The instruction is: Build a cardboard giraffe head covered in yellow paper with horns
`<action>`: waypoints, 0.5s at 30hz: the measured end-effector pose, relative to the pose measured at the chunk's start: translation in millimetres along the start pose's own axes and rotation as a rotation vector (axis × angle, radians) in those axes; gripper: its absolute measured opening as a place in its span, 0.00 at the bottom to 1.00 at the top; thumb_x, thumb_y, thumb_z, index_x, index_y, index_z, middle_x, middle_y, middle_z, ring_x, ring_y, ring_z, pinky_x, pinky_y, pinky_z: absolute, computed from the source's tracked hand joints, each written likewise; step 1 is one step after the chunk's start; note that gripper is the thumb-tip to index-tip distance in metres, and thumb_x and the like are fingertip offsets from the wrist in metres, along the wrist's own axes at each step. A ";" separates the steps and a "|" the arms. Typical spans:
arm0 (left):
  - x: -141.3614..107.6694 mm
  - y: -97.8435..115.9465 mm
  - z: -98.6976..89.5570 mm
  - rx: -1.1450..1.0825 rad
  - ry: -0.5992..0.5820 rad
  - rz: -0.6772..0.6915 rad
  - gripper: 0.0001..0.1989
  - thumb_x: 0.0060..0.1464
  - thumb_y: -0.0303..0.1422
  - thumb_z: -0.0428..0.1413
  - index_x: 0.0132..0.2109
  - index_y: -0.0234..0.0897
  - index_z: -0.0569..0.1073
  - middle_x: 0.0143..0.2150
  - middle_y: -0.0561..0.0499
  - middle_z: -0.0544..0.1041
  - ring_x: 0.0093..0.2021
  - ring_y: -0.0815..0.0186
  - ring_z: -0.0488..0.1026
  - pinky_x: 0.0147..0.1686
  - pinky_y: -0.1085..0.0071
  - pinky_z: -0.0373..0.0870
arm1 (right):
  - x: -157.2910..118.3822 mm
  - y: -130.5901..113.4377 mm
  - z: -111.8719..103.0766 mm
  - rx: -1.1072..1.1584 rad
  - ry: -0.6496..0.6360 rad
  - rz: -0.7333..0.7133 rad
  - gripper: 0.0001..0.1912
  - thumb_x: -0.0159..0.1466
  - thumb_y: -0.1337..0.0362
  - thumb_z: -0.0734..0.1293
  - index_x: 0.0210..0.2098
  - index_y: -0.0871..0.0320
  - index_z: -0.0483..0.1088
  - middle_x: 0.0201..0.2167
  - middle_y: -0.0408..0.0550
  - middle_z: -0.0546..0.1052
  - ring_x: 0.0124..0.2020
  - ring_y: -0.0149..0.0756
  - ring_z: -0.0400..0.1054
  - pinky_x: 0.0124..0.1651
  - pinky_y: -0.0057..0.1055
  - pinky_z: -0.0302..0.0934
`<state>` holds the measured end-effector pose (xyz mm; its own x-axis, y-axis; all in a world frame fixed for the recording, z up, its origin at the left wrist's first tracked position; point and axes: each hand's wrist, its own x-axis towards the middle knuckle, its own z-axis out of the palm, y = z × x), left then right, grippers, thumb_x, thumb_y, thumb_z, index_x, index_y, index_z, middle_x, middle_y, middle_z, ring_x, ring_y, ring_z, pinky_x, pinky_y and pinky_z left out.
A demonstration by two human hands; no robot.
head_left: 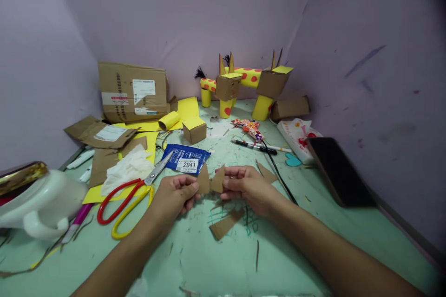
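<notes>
Two small pointed cardboard pieces are held up side by side over the table. My left hand (179,192) pinches the left piece (203,180) between thumb and fingers. The right piece (218,180) is gripped by my right hand (245,185). The pieces are close together at their lower edges; whether they are joined is unclear. Below them a cardboard scrap (226,225) lies on the table, and another scrap (266,172) is behind my right hand. Scissors (134,195) with red and yellow handles lie beside my left hand, their blades on a blue packet (186,158).
Two yellow cardboard animals (228,87) stand at the back, near a small box (194,131). Cardboard (121,88), yellow paper (188,109) and tissue (127,167) lie left. A white pot (52,199) is far left. Pens (254,146), a cable (280,174) and a phone (339,171) lie right.
</notes>
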<state>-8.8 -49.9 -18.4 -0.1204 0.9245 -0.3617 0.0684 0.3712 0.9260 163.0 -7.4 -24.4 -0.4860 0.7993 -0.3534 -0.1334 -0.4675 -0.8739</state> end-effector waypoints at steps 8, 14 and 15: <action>-4.8 -0.1 6.0 0.012 -0.005 -0.003 0.13 0.35 0.34 0.59 0.30 0.31 0.69 0.17 0.55 0.72 0.11 0.77 0.60 0.10 0.81 0.54 | -2.8 4.6 6.4 0.045 -0.025 0.028 0.13 0.44 0.73 0.69 0.31 0.63 0.75 0.25 0.47 0.79 0.26 0.30 0.72 0.29 0.24 0.66; -5.1 -2.0 12.2 0.047 -0.016 -0.014 0.10 0.38 0.36 0.57 0.27 0.37 0.64 0.15 0.55 0.72 0.11 0.71 0.64 0.08 0.77 0.58 | -0.8 9.5 6.3 0.168 -0.031 -0.027 0.16 0.41 0.68 0.74 0.31 0.63 0.74 0.26 0.44 0.78 0.25 0.29 0.72 0.33 0.27 0.68; -5.4 -2.0 12.8 0.059 -0.015 -0.014 0.10 0.39 0.36 0.56 0.26 0.37 0.63 0.14 0.55 0.71 0.10 0.71 0.64 0.07 0.77 0.57 | -0.6 10.8 6.8 0.179 -0.028 -0.038 0.16 0.41 0.67 0.75 0.30 0.63 0.74 0.24 0.43 0.78 0.24 0.28 0.72 0.33 0.28 0.68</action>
<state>4.3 -54.6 -19.7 -0.1073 0.9203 -0.3763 0.1254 0.3880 0.9131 155.9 -15.5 -31.3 -0.5013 0.8080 -0.3096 -0.3026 -0.4989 -0.8121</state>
